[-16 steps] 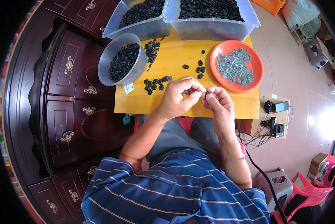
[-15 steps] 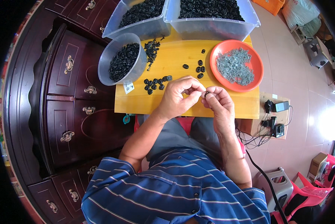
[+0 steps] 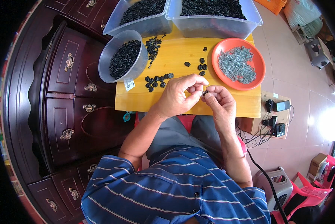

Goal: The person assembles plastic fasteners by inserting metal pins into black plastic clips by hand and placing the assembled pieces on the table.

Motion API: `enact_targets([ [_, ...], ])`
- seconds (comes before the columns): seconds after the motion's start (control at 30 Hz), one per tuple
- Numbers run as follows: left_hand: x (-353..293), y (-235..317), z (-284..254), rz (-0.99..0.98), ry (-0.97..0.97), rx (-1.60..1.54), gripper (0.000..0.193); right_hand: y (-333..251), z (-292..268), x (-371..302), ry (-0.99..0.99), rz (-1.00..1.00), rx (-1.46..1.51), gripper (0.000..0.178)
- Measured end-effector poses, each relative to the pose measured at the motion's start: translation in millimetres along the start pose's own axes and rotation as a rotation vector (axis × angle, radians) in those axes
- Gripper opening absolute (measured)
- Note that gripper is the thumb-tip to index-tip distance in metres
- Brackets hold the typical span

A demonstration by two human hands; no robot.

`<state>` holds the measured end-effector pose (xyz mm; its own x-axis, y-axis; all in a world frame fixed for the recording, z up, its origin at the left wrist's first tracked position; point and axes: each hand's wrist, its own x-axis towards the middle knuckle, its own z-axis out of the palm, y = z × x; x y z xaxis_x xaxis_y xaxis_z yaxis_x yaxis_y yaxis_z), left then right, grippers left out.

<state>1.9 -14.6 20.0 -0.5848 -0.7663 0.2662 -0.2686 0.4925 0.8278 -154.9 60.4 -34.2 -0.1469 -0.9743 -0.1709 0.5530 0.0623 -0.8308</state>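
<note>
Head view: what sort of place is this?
Probably a room in a home used for small-parts handwork: a dark wooden drawer cabinet stands beside a yellow table with a round tub of black parts and an orange plate of silvery pieces.

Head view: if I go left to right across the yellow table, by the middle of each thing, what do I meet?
Clear round tub of black parts, cluster of loose black pieces, left hand, right hand, orange-red dish.

In the left hand [image 3: 176, 96], the index finger [image 3: 196, 79] has been raised and straightened, spread from the thumb [image 3: 193, 99] it earlier nearly met.
</note>
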Motion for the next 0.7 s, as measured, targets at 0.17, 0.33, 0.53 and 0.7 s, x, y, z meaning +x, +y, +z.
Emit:
enact_targets([
  [0.17, 0.6, 0.4, -1.6, -0.005, -0.007, 0.022, 0.026, 1.5, -0.5, 0.3, -0.011, -0.005, -0.005, 0.017],
  [0.33, 2.4, 4.0, -2.6, 0.007, -0.023, 0.053, 0.026, 1.9, 0.3, 0.2, 0.000, -0.017, -0.042, 0.016],
  [0.53, 4.6, 6.9, -3.0, 0.086, -0.026, 0.115, 0.023, 2.7, 0.5, -0.2, 0.008, -0.059, -0.134, 0.015],
  [0.7, 4.3, 0.6, -8.8, 0.081, -0.056, 0.009, 0.028, 2.5, 0.6, -0.2, -0.011, -0.046, -0.103, 0.015],
])
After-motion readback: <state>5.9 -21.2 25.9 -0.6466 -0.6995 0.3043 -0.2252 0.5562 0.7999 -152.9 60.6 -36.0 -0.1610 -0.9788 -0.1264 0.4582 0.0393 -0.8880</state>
